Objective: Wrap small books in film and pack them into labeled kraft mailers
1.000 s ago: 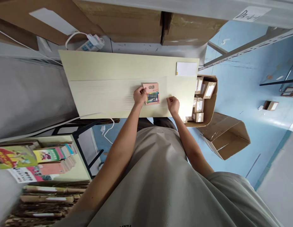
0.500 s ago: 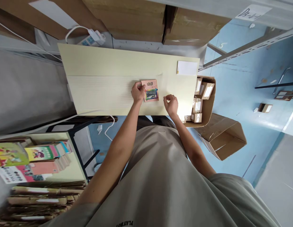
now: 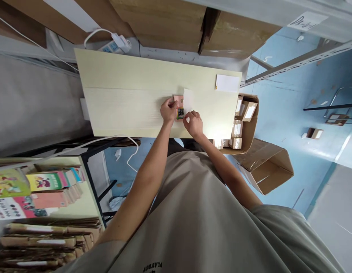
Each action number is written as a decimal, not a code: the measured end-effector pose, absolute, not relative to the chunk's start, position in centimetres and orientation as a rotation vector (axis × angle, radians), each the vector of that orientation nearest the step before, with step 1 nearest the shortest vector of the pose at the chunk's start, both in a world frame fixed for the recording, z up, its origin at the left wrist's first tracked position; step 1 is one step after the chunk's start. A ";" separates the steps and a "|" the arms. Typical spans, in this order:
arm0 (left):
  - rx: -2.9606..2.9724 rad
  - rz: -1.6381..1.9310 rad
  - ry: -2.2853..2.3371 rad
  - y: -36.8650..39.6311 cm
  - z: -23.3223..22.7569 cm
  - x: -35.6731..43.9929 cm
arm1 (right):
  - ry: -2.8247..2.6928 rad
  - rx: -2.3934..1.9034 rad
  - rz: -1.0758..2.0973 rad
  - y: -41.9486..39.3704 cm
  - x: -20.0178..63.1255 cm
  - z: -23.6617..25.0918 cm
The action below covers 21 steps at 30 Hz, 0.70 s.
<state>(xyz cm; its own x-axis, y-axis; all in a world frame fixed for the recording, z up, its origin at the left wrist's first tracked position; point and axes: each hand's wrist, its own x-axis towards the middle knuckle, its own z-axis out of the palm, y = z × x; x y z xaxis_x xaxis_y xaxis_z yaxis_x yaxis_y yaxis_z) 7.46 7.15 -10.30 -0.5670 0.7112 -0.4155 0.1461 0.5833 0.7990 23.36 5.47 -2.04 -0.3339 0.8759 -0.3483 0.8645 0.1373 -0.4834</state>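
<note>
A small pink booklet (image 3: 179,107) with a colourful picture on its cover lies near the front middle of a pale yellow table (image 3: 127,94). My left hand (image 3: 168,110) pinches its left edge. My right hand (image 3: 194,123) grips the right side, where a whitish sheet or wrapper (image 3: 188,101) folds over the booklet and hides its right half.
A white card (image 3: 227,83) lies at the table's far right corner. An open carton of small boxes (image 3: 244,117) stands right of the table, and an empty carton (image 3: 271,167) lies on the blue floor. Books (image 3: 45,187) are stacked at the left. A power strip (image 3: 115,43) sits behind the table.
My right hand moved left from the bare tabletop onto the booklet's right side. A whitish sheet now covers the booklet's right half. My left hand stayed on the left edge.
</note>
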 end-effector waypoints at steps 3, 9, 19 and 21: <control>0.737 0.959 2.120 5.8 -9.6 8.6 | -2.404 -1.812 0.976 5.3 22.7 -2.7; 0.840 0.858 2.154 3.5 -8.7 10.0 | -2.376 -1.759 1.016 5.0 22.2 -5.0; 0.788 0.881 2.172 3.8 -9.1 9.9 | -2.333 -1.779 1.071 7.1 23.4 -5.1; 0.738 0.897 2.177 3.9 -9.3 10.1 | -2.200 -1.897 1.013 9.0 24.1 -5.1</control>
